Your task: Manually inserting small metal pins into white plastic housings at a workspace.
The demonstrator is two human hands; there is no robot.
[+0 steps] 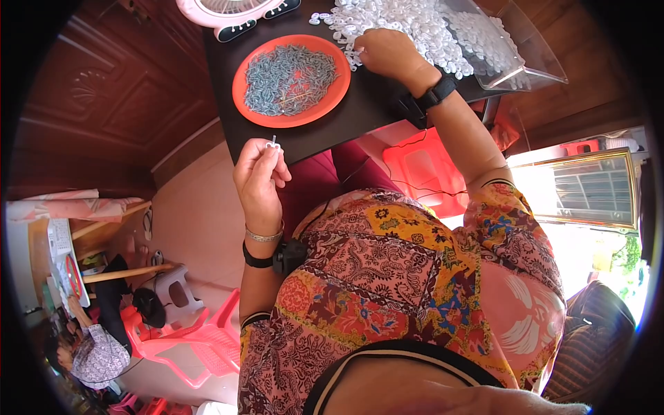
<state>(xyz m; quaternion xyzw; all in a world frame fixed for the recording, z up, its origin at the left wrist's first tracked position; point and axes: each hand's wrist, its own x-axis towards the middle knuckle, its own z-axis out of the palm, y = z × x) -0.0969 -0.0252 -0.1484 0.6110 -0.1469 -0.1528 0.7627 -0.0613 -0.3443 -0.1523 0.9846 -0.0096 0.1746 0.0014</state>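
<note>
My left hand [259,176] is at the near edge of the dark table [228,117]. Its thumb and fingers pinch a small white plastic clip [274,146], from which a thin grey pin stands up. Beyond it lies an orange plate [239,97] full of small grey screw-like pins [287,77]. My right hand [392,59] is at the near side of a heap of white plastic clips [408,24], fingers curled down and pressed together. Whatever those fingertips hold, if anything, is hidden.
A pink fan [232,14] stands beyond the plate. At the far right, a clear plastic bin [512,79] lies tipped, holding more clips. A red plastic stool [429,169] is under the table. To the left are a pink chair [197,342] and another person [100,356] at a table.
</note>
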